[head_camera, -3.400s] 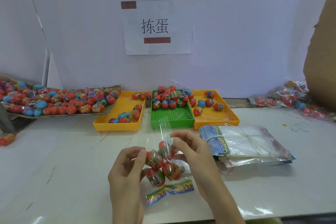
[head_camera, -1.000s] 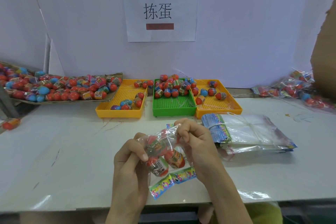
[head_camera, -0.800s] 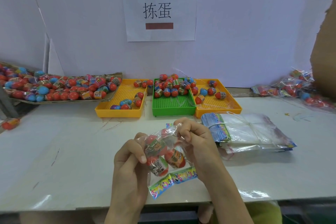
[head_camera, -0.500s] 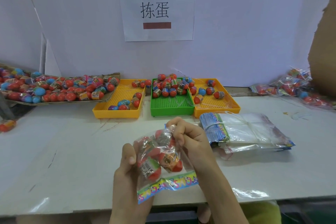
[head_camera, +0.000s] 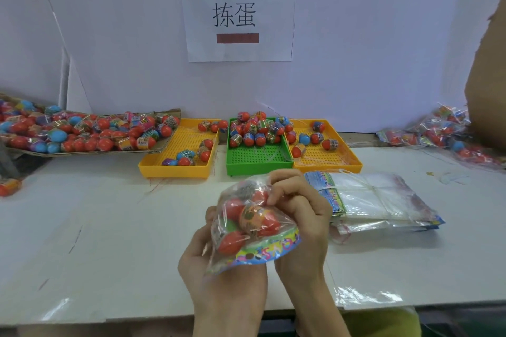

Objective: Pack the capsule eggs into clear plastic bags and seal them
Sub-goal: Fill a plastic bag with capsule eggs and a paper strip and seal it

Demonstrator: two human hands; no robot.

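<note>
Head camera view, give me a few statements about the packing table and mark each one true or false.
1. Both hands hold a clear bag with capsule eggs inside. True.
2. The green tray sits between two yellow trays. True.
3. The stack of empty bags lies left of the hands. False: it lies to their right.
4. The green tray is empty. False: eggs are piled at its far end.
5. The right hand pinches the bag's upper part. True.
</note>
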